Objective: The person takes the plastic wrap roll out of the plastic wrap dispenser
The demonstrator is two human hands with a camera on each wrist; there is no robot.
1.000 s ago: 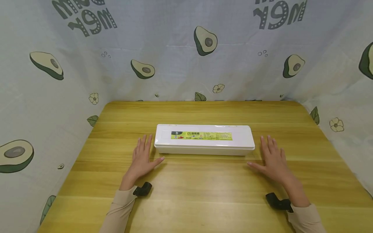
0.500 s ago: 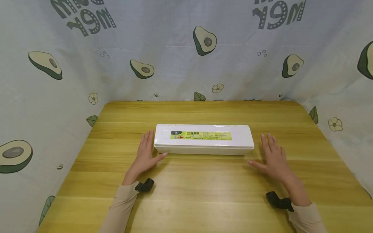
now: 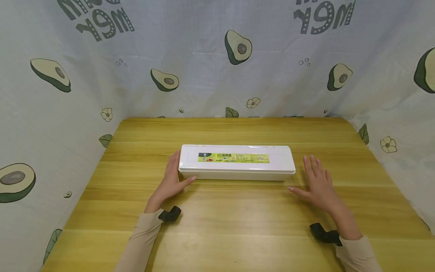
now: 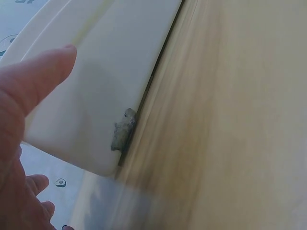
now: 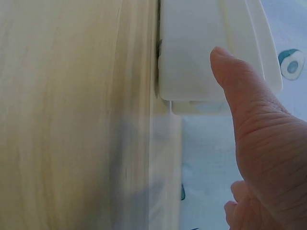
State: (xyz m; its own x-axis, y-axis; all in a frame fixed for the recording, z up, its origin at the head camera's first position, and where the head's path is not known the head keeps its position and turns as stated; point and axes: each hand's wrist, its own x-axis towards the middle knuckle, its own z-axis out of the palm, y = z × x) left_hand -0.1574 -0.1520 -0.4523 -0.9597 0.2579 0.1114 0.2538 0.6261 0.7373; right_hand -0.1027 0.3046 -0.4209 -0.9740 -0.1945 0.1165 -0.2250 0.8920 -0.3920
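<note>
A long white cling film box [image 3: 234,174] with a green and yellow label [image 3: 233,158] on its lid lies crosswise on the table. My left hand [image 3: 171,179] is at the box's left end, fingers straight along that side and thumb reaching across the front corner. In the left wrist view, the thumb [image 4: 48,72] overlaps the box's white front wall, which has a dark smudge near its bottom corner. My right hand [image 3: 318,185] is spread beside the right end, with a strip of table showing between them in the head view.
The wooden table [image 3: 217,223] runs back to a hanging cloth [image 3: 204,87] printed with avocados, which also lines both sides. A black wrist mount [image 3: 170,214] sits at the left cuff and another black mount [image 3: 324,233] at the right cuff.
My left hand has moved right and slightly forward, up against the left end of the box. The right hand and the box have hardly moved.
</note>
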